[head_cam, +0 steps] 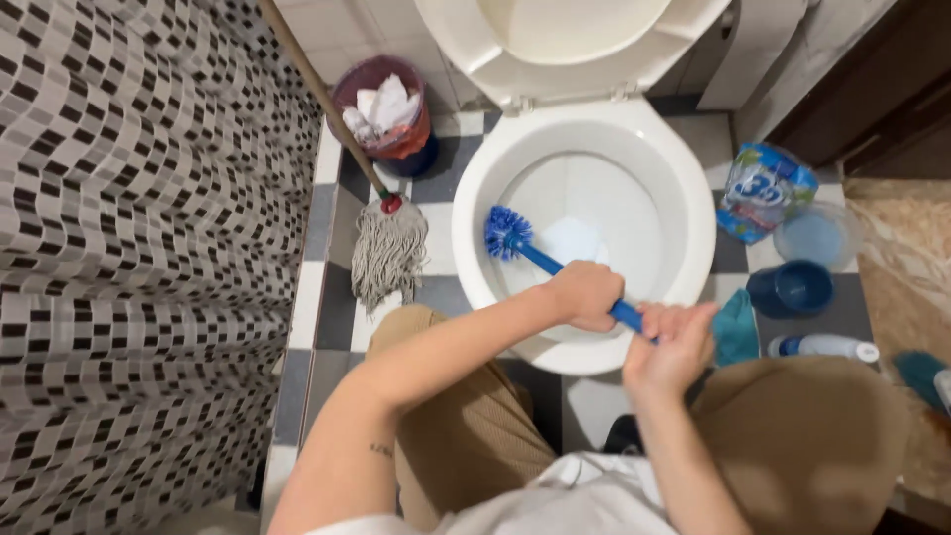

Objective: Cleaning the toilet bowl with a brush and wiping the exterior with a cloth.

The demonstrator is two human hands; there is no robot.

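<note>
The blue plastic toilet brush (510, 234) lies with its bristled head against the inner left wall of the white ceramic toilet bowl (684, 188), above the water, while its straight handle runs down and right across the front rim. Both hands are clamped on that handle: the left hand (586, 294) grips it just over the rim, the right hand (670, 344) closes on the end, the two nearly touching.

The bristles sit high on a smooth curved wall, so a hard stroke could, I judge, make the head skid and flick dirty drops over the rim onto the tan trousers (475, 436) beside the bowl. With both grips bunched at the far end, control over the head looks weak.

Just right of the bowl, on the checkered tile floor (446, 178), stand a blue plastic cup (792, 289), a clear tub (817, 236), a detergent pouch (761, 190) and a lying white bottle (824, 347); a swinging elbow could tip them. Left lie a grey string mop (388, 248) and a lined waste bin (386, 117).
</note>
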